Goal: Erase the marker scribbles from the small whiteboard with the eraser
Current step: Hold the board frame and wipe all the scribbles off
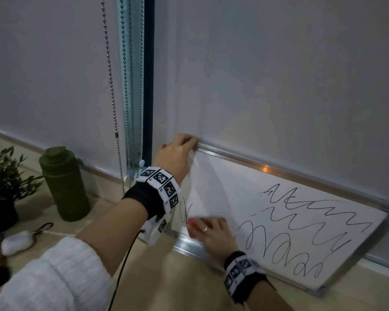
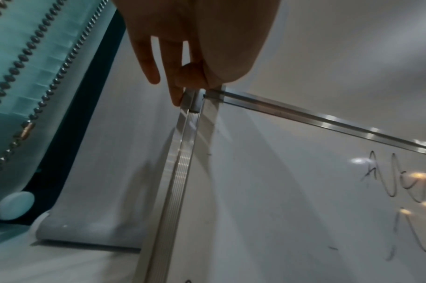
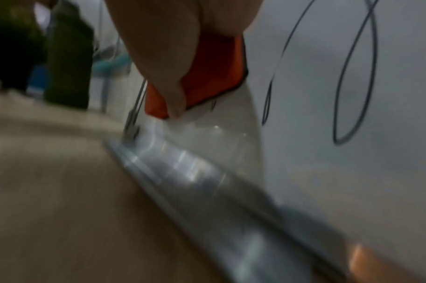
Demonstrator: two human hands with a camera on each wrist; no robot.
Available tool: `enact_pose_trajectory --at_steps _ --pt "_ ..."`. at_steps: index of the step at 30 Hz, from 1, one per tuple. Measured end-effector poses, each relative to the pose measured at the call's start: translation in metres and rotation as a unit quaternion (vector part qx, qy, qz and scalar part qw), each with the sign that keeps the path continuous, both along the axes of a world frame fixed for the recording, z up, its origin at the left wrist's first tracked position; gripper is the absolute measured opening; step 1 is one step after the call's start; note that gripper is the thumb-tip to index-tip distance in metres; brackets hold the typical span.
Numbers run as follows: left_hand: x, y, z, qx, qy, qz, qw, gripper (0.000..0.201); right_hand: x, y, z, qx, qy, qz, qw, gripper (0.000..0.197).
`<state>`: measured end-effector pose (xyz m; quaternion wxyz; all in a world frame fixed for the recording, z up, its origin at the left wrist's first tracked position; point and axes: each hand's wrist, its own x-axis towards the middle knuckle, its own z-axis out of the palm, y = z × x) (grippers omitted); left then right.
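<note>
- An orange block eraser (image 3: 207,74) is pinched by the right hand (image 1: 213,232), thumb on one side and curled fingers over the top, so that its dark felt face is pressed flat on the board.
- The grip is placed low on the left part of the small white aluminium-framed whiteboard (image 1: 222,187), just above the bottom rail (image 3: 195,181), probably so that strokes can be run along the lowest marks.
- The eraser is blurred in the head view, which suggests a rubbing stroke under way.
- Black marker scribbles (image 1: 301,223) lie on both sides of the eraser: one small loop (image 1: 183,209) just to its left, near the frame edge, and three wavy rows to its right, reaching to the far right end of the board.
- By judgement, most of the erasing is not yet done; the bare patch above the eraser carries no marks.
- The top left corner of the board (image 2: 199,95) is gripped by the left hand (image 1: 177,151), fingers curled over the frame, apparently to brace the board, which leans against the pale roller blind (image 1: 279,75) and might slide under rubbing pressure.
- Well off to the left on the beige sill, a green bottle (image 1: 64,182) and a small potted plant (image 1: 2,176) stand apart from the work.
</note>
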<state>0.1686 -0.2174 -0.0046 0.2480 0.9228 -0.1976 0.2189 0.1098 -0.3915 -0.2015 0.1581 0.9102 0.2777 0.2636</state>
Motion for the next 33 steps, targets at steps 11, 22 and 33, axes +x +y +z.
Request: enact_pose_trajectory --at_steps 11,22,33 --pt "0.000 -0.002 0.001 -0.006 0.009 -0.006 1.000 0.049 0.021 -0.001 0.095 0.247 -0.247 -0.065 0.935 0.066" --pt "0.001 -0.001 0.003 -0.016 -0.012 -0.021 1.000 0.047 0.005 0.015 0.006 -0.038 0.034 0.002 0.999 0.073" --pt "-0.003 -0.002 0.013 0.000 0.010 -0.012 1.000 0.039 0.033 0.042 0.077 0.219 -0.145 -0.082 0.961 0.079"
